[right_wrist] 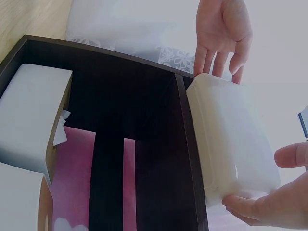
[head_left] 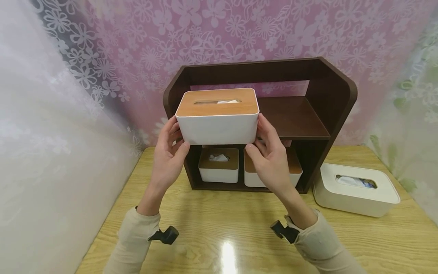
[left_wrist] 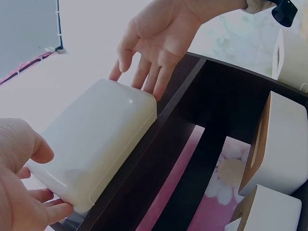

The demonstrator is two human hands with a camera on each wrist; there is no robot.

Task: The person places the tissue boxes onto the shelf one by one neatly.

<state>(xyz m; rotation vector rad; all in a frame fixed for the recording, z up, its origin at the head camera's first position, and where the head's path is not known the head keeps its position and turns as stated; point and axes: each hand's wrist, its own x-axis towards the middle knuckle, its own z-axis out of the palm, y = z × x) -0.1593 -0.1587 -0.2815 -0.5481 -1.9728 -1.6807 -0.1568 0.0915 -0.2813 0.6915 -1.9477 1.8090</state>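
A white tissue box with a wood-coloured lid (head_left: pixel 217 129) is level in front of the upper shelf, with a bit of tissue showing in its slot. My left hand (head_left: pixel 167 154) holds its left end, and my right hand (head_left: pixel 272 156) holds the opposite end. Both thumbs are at the lower front corners in the head view. From the left wrist, the box (left_wrist: pixel 103 139) appears along the edge of the shelf board; whether it touches the board I cannot tell. The right wrist view shows fingers of both hands at the ends of the box (right_wrist: pixel 236 139).
Below, in the dark brown shelf unit (head_left: pixel 291 118), stand a smaller wood-lidded tissue box (head_left: pixel 219 173) and another one (head_left: pixel 295 179) partly behind my right hand. An all-white tissue box (head_left: pixel 359 196) rests on the wooden table (head_left: pixel 219 220) at the right.
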